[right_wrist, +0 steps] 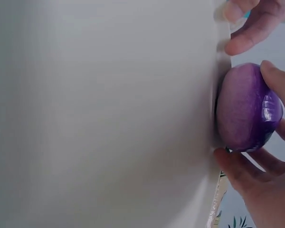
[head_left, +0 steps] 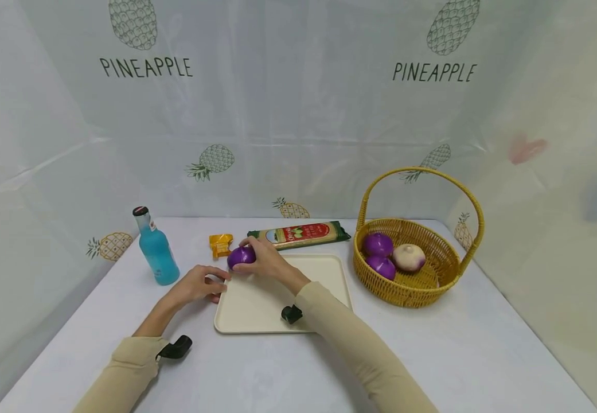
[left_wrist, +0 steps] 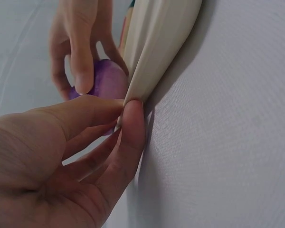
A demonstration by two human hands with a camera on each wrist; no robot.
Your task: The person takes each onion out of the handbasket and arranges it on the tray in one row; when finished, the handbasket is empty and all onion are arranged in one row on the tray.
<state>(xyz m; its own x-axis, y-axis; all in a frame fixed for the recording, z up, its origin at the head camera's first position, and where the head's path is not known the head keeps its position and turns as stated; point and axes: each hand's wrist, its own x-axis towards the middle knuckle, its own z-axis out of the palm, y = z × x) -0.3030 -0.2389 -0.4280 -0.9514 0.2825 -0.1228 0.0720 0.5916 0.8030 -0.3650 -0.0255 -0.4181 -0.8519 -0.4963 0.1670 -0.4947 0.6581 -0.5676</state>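
My right hand (head_left: 267, 261) grips a round purple vegetable (head_left: 241, 258), glossy on one half and paler on the other. It is at the far left corner of a cream tray (head_left: 257, 310), right by the rim in the right wrist view. Thumb and fingers of my left hand (head_left: 200, 284) pinch the tray's left edge. The left wrist view has the tray rim (left_wrist: 142, 76) caught between those fingertips, with the purple vegetable (left_wrist: 111, 80) just beyond. Part of the vegetable is hidden behind the fingers.
A yellow wicker basket (head_left: 406, 295) with a tall handle stands right of the tray, holding two purple vegetables (head_left: 379, 245) and a whitish one (head_left: 409, 257). Behind the tray lie a long green-and-red packet (head_left: 308, 234) and an orange wrapped packet (head_left: 221, 245). A blue bottle (head_left: 159, 252) stands at left.
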